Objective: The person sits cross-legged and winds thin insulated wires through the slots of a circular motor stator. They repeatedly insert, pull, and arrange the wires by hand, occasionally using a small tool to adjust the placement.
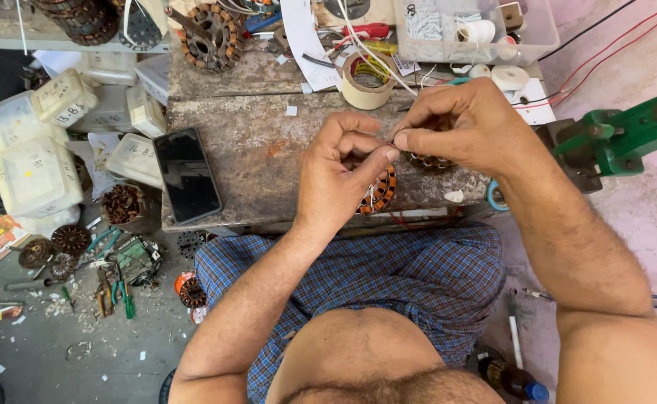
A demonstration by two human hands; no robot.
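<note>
Floor, left of the bench: white plastic tubs [37, 176] stacked; below them pliers [123, 293] and loose old windings among scraps.

Bench [261, 153], left edge: black phone [187, 174] lying flat, screen dark, close to the front edge. Back of the bench, near the middle: roll of tan tape [367, 80] standing on its flat side.

My left hand [341, 183] sits over the front edge of the bench, right of the phone. Thumb and forefinger are narrowed to a pinch at a fine wire [383, 148]; the other fingers curl above. Under the palm is the stator [380, 190], a ring of copper coils, mostly hidden, resting at the front edge.

My right hand [469, 123] meets the left just above that ring. Its fingertips are also pinched tight on the same thin wire, so the two pinches almost touch. I cannot tell how much wire runs between them.

Right corner, back: clear box [478, 34] with white tape rolls. Off the right edge: green winding jig [620, 135].

Risks, as I judge them:
- Wire is very thin; too hard a pull between the pinches could snap it or scrape its enamel.
- The stator sits at the front edge; a tug toward me could tip it into my lap.
- My left forearm passes near the phone; a sideways sweep could push it off.
</note>
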